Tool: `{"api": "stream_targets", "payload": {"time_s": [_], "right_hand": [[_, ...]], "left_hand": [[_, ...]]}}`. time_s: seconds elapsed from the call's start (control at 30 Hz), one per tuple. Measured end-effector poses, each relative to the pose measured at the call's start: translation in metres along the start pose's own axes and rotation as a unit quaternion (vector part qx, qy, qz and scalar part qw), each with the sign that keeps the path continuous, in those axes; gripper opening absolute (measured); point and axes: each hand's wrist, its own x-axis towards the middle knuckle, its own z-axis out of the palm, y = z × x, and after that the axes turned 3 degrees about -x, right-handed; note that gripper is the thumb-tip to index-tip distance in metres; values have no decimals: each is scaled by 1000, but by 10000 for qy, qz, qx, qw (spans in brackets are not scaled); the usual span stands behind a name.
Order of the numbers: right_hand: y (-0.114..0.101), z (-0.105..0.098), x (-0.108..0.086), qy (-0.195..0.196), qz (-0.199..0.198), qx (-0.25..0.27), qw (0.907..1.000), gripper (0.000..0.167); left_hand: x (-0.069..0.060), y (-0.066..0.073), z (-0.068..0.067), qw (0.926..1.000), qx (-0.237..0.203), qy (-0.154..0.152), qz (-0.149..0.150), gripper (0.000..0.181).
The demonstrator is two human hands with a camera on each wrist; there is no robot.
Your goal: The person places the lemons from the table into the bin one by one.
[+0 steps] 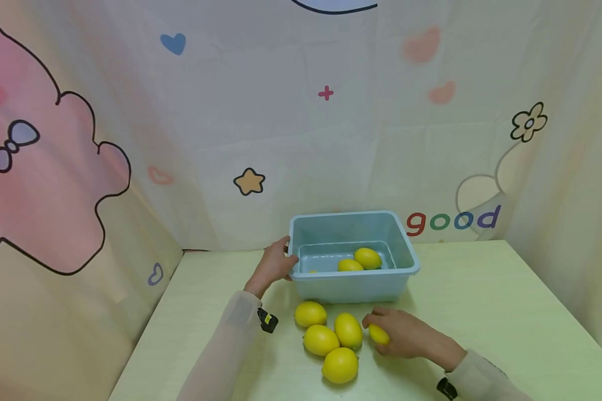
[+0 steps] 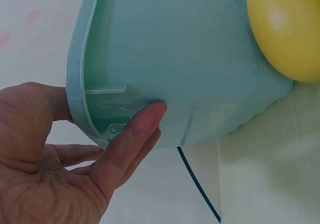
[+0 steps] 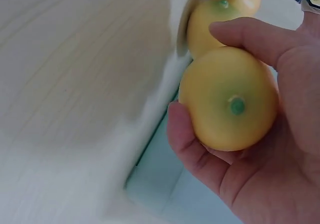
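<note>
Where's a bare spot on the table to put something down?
Two bare patches on the table: between the blue bin and the table's right edge, and between the left sleeve and the table's left edge. It's crowded in front of the bin, where four lemons sit bunched and the right hand holds another lemon beside them.

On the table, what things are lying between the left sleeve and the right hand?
Four lemons lie in a cluster on the table between the left sleeve and the right hand; the head view shows this.
</note>
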Motion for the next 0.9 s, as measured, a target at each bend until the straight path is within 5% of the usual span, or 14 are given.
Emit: {"api": "stream_targets", "payload": {"time_s": [0.4,0.7,0.9], "right_hand": [[-9,-7,-6,140,-103,-193,9997,35],[-20,-17,-6,506,-583,-379,9963,34],[-29,-28,-3,382,-663,-422,9962,32]], "left_hand": [[2,-1,1,10000,-13,-19,25,61],[1,1,-1,10000,57,51,-12,60],[-1,2,0,10000,-3,10,-22,59]]}}
